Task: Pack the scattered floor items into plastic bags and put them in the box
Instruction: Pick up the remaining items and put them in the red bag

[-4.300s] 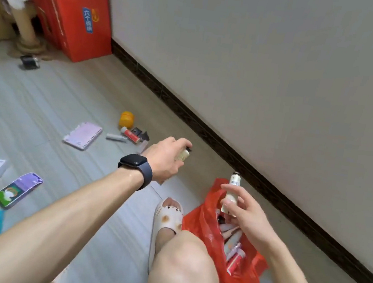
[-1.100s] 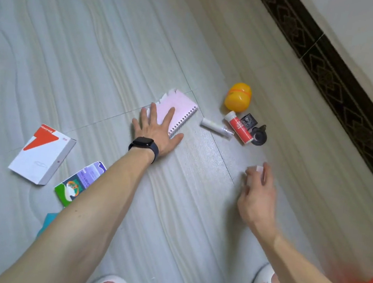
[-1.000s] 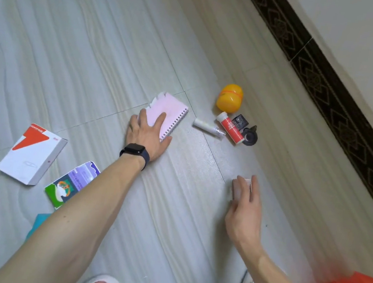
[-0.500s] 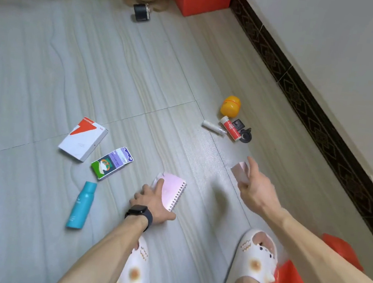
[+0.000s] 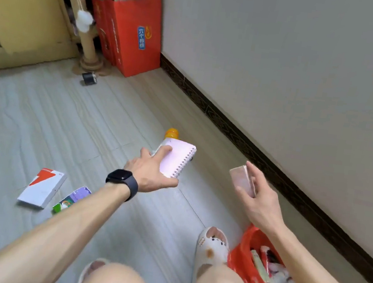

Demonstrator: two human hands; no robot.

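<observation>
Pink card covers the one spiral notebook (image 5: 178, 158), held up above the floor (image 5: 39, 120) in mid-scene. Its long axis runs near to far, leaning a little right, with the wire spiral along its right edge. The left hand (image 5: 149, 174) grips it at the near-left corner, fingers (image 5: 165, 149) clamped on the cover. To the right, the right hand (image 5: 258, 199) holds one small pink box (image 5: 241, 179), fingers curled round it. The box's long axis runs far-left to near-right. One red plastic bag (image 5: 238, 254) lies open on the floor at near right, with tubes and packets inside. One orange ball (image 5: 172, 133) shows just beyond the notebook. At left lie one white-and-red box (image 5: 41, 187) and one purple-and-green packet (image 5: 73, 197), side by side. Far off, one black cylinder (image 5: 89, 78) lies before a red carton (image 5: 133, 38).
</observation>
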